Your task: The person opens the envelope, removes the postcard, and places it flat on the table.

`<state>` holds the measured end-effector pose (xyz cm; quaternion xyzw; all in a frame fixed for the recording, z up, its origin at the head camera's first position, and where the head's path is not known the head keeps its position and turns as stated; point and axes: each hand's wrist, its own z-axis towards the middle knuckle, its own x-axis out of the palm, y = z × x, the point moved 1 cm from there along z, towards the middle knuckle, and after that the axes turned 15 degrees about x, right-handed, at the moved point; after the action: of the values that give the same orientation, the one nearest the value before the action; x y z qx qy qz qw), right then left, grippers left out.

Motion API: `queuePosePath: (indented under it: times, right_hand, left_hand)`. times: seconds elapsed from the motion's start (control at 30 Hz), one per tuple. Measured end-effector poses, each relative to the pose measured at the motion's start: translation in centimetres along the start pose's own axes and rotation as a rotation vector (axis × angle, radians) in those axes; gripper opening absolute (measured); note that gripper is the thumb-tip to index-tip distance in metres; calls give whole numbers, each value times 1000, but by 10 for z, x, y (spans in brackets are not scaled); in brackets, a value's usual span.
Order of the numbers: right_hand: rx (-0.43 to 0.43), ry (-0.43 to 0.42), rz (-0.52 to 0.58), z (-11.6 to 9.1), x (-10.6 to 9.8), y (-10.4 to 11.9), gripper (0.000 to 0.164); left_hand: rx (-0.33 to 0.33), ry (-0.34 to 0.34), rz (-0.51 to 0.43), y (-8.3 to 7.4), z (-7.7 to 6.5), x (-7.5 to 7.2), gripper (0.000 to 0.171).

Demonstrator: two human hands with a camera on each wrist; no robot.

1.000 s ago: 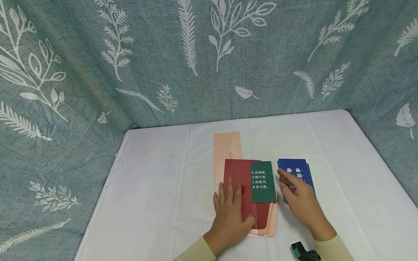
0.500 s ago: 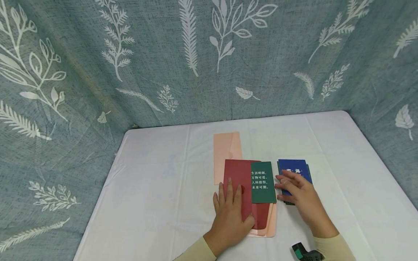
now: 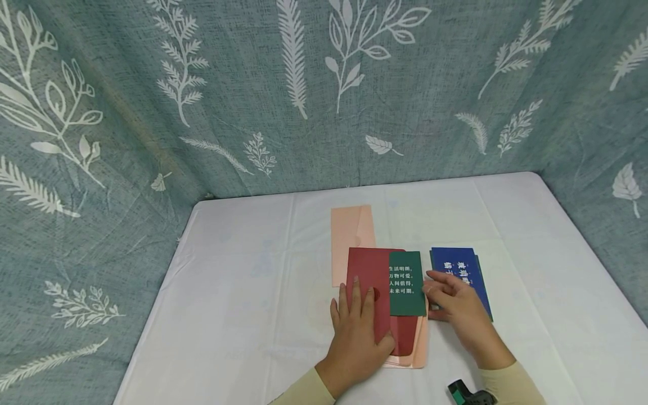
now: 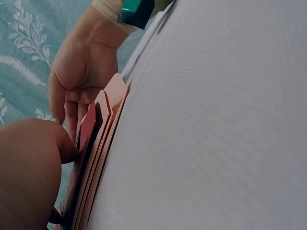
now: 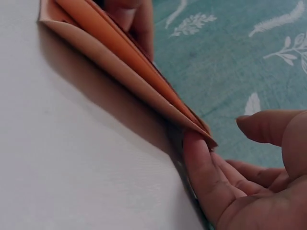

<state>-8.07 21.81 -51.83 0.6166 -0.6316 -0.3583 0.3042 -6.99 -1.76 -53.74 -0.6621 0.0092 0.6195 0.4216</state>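
In the head view my left hand [image 3: 356, 337] rests with spread fingers on a dark red envelope [image 3: 369, 264], which lies over several pink envelopes [image 3: 421, 343]. A green card [image 3: 406, 306] with white writing lies on the red envelope's right part. My right hand [image 3: 463, 312] touches the right edge of this card and the stack with its fingers. In the right wrist view its fingers [image 5: 201, 163] meet the edge of the pink envelopes, while another digit stands apart from them. The left wrist view shows my left thumb [image 4: 67, 148] at the stack's side.
Just right of the stack lies a pile of cards with a blue card [image 3: 455, 256] on top. Another pink envelope [image 3: 349, 225] sits behind, partly under the red one. A black and green wrist device [image 3: 468, 394] is by the right sleeve. A patterned curtain [image 3: 304, 140] encloses the white table [image 3: 243, 270].
My right hand has moved left from over the blue card to the stack's right edge. The green card has shifted slightly left. My left hand has stayed in place.
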Motion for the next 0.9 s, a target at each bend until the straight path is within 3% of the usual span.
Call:
queuePosePath:
  times: [0.47, 0.9]
  right_hand:
    - [8, -33, -15, 3, 12, -5, 54]
    - [-7, -70, -63, 1, 15, -4, 41]
  left_hand:
    - [15, -7, -5, 0, -2, -1, 86]
    - [48, -17, 49, 2, -4, -1, 89]
